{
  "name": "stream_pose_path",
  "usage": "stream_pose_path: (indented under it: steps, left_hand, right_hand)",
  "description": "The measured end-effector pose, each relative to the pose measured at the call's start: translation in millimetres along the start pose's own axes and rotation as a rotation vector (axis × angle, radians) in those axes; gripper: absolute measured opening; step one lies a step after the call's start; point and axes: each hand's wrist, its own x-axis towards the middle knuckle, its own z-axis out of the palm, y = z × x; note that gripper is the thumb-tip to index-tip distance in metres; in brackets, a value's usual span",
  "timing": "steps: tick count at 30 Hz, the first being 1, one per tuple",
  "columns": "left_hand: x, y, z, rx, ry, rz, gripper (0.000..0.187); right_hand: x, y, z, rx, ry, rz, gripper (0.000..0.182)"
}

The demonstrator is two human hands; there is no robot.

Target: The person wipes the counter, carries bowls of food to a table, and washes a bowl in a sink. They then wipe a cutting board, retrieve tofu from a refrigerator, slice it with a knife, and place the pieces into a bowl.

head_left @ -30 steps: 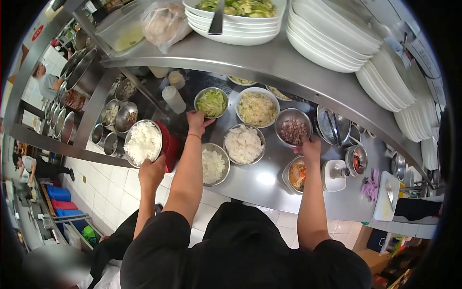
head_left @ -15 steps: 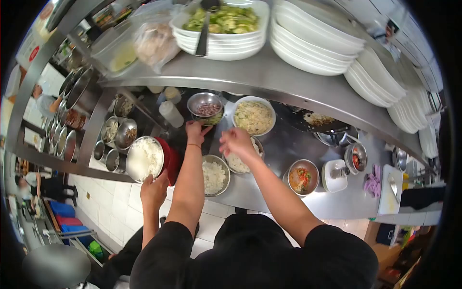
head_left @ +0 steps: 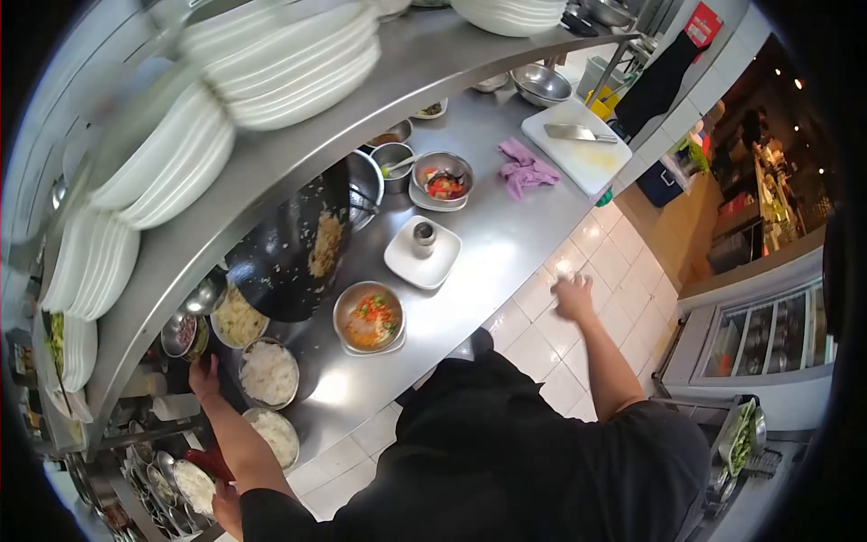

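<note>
My left hand reaches to the far left of the counter, its fingers at the near rim of a metal bowl of greens. A smaller metal bowl with pinkish chopped pieces overlaps that one. Close by are a white bowl of shredded pale food and two bowls of white rice, one upper and one lower. My right hand is held out over the tiled floor, fingers loosely apart, with nothing in it.
A black wok with rice bits sits left of centre. Nearby are a bowl of orange mix, a white dish, a purple cloth and a knife on a cutting board. Another person's hand touches a rice container.
My view has swung to the right, bringing in the wok, cutting board and fridge. My right hand has left the rice bowls and moved out over the floor. My left hand stays by the stacked bowls.
</note>
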Motion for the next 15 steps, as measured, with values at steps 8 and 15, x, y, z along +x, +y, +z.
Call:
stream_pose_path:
  steps: [8, 15]
  left_hand:
    - [-218.2, 166.6, 23.0, -0.593, 0.894, -0.079, 0.038]
    - [-392.0, 245.0, 163.9, -0.373, 0.907, -0.440, 0.034]
  right_hand:
    - [293.2, 125.9, 38.8, 0.648, 0.511, -0.060, 0.047]
    - [151.4, -50.4, 40.4, 0.834, 0.314, -0.818, 0.019]
